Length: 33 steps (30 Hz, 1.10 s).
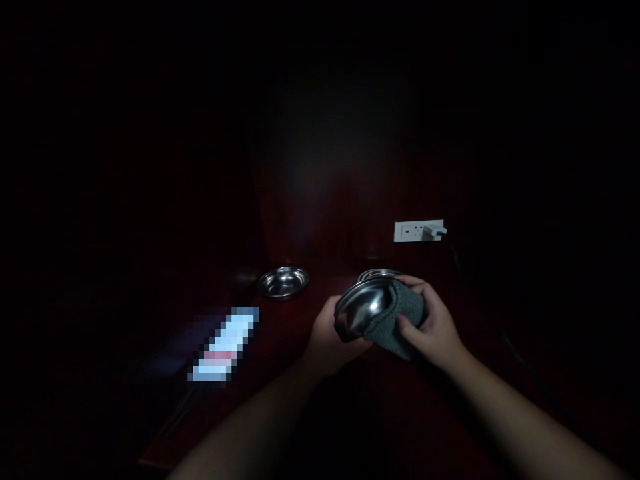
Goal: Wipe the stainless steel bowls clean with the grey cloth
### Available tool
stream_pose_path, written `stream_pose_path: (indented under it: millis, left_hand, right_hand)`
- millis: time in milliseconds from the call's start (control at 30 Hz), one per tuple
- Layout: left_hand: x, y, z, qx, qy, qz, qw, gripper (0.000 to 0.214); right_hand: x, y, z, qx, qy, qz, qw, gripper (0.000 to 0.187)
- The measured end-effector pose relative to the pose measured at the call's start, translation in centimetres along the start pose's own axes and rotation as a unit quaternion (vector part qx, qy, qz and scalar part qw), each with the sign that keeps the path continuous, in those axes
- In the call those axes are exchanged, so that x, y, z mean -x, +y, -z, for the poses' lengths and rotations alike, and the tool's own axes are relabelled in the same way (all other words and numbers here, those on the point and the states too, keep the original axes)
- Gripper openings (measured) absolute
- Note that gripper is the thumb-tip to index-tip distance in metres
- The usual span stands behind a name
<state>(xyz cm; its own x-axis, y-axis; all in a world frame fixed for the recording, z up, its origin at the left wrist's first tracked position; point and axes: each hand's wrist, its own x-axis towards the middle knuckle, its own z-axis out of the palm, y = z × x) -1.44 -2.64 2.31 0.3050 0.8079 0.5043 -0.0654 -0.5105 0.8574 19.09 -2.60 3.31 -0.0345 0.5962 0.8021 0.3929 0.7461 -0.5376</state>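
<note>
A shiny metal bowl [357, 310] is held up tilted between my two hands, its rounded outside facing me. My left hand [327, 340] grips it at the left and lower edge. In my right hand [437, 327] is a grey-green cloth [400, 327], pressed against the right side of the bowl with the thumb on top. The fingers behind the bowl are partly hidden. Just beyond it, another metal dish [377, 273] shows only its far rim. A second shallow metal bowl [284, 283] sits upright on the dark red table to the left.
A lit phone-like screen [225, 347], pixelated, lies at the left with a cable near its lower end. On the back wall is a white socket plate [413, 231] with a plug [434, 231] in it. A dark cable runs along the right. Deep shadow covers the surroundings.
</note>
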Motion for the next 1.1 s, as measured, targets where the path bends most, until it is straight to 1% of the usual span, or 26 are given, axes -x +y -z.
stream_pose_path:
  millis: [67, 133, 233, 300, 400, 467, 633, 833, 967, 1100]
  left_hand:
    - [-0.1, -0.1, 0.2, -0.005, 0.004, -0.009, 1.000, 0.063]
    - [-0.2, -0.1, 0.3, -0.012, 0.009, -0.008, 1.000, 0.062]
    - [-0.3, 0.0, 0.3, -0.035, 0.020, 0.010, 0.999, 0.059]
    - [-0.3, 0.1, 0.2, -0.051, 0.028, 0.018, 0.998, 0.058]
    - [-0.3, 0.3, 0.2, -0.062, 0.036, 0.022, 0.997, 0.057]
    - [-0.3, 0.4, 0.3, -0.070, 0.043, 0.017, 0.996, 0.056]
    - [-0.2, 0.2, 0.4, -0.081, 0.056, -0.006, 0.995, 0.058]
    - [-0.2, 0.0, 0.3, -0.057, 0.047, 0.000, 0.997, 0.060]
    - [-0.2, 0.2, 0.4, -0.059, 0.051, -0.002, 0.997, 0.058]
    - [-0.2, 0.5, 0.4, -0.054, 0.050, 0.003, 0.997, 0.058]
  right_hand:
    - [-0.3, -0.1, 0.2, -0.027, -0.013, -0.025, 0.999, 0.019]
    - [-0.5, 0.0, 0.5, -0.037, -0.025, -0.047, 0.998, 0.016]
    - [-0.7, 0.4, 0.8, -0.018, -0.028, -0.062, 0.998, 0.022]
    - [-0.7, 0.7, 0.9, 0.018, -0.024, -0.047, 0.998, 0.024]
    - [-0.7, 0.9, 1.0, 0.079, -0.019, 0.000, 0.997, 0.018]
    - [-0.6, 1.0, 1.0, 0.095, -0.010, 0.016, 0.995, 0.015]
    - [-0.3, 1.2, 1.1, 0.096, 0.020, -0.012, 0.995, 0.022]
    - [-0.2, 0.8, 1.3, 0.146, 0.054, -0.037, 0.987, 0.030]
    - [-0.4, 0.2, 1.4, 0.148, 0.053, -0.039, 0.987, 0.034]
    - [-0.8, -0.1, 1.4, 0.167, 0.029, -0.011, 0.985, 0.025]
